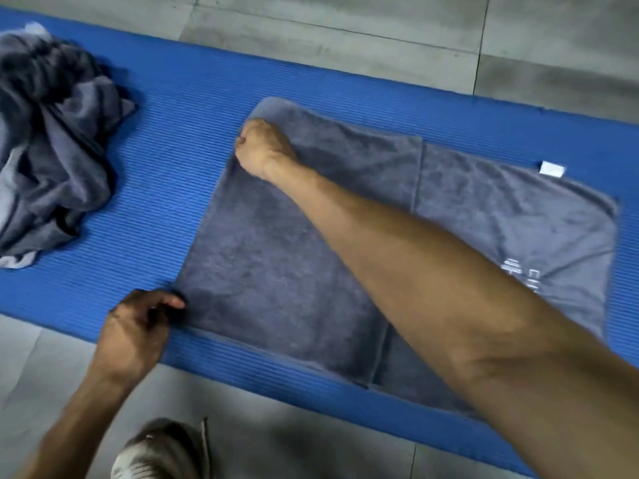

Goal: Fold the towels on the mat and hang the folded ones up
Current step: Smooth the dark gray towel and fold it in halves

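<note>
One grey towel (283,257) lies on the blue mat (166,133), folded over once. The left hand (138,326) pinches its near corner; the right hand (262,150) grips the far one. A messy pile (52,133) at far left waits. Nothing is hung yet.

We are looking down at a grey floor (345,25) made of big square tiles. Thin dark lines are running between the tiles. The floor is showing past the far edge of the blue part and again along the near edge. Soft light is falling on it, making some tiles look pale and others smudgy. A grey shoe (162,451) is standing on the near tiles.
</note>
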